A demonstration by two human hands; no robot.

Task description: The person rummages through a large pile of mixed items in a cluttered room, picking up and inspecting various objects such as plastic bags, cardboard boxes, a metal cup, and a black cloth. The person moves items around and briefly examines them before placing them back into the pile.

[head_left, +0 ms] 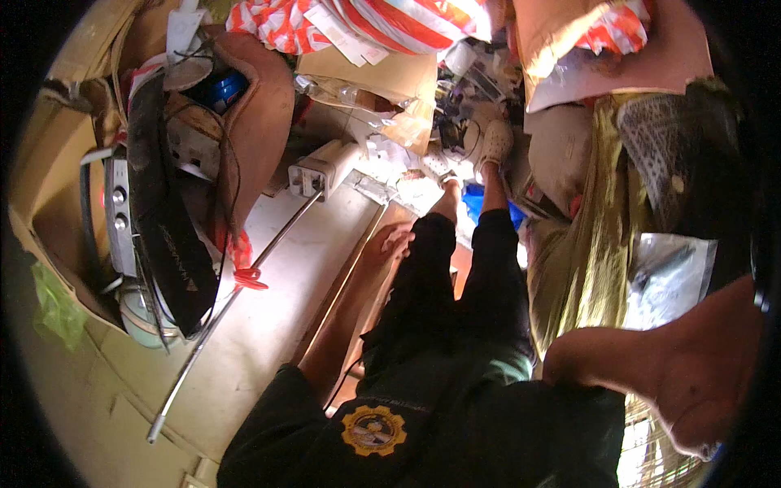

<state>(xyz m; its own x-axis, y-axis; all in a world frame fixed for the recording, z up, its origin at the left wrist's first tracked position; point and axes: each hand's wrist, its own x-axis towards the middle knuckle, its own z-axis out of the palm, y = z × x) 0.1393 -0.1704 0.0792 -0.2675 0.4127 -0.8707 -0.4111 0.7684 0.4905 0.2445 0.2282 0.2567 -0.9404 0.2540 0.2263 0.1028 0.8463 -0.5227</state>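
Observation:
My left hand [394, 245] hangs beside my left knee, near a strip of brown wooden edging. Its fingers are loosely apart, and I see nothing held in them. My right arm [651, 366] is bent out to the right and runs up to the frame's edge, so the right hand lies outside the picture. Left of my legs, a long metal rod [213, 324] slants across the pale floor. The rod meets the end of a white boxy piece [325, 168]. A red plastic strip [249, 277] crosses the rod.
At left, a cardboard box [57, 187] holds a black padded strap [167, 224] and a grey panel with knobs [121, 199]. Red-and-white striped bags [407, 24] lie ahead. Clutter surrounds my feet [495, 142]. At right are golden cloth [590, 244] and a clear plastic packet [671, 272].

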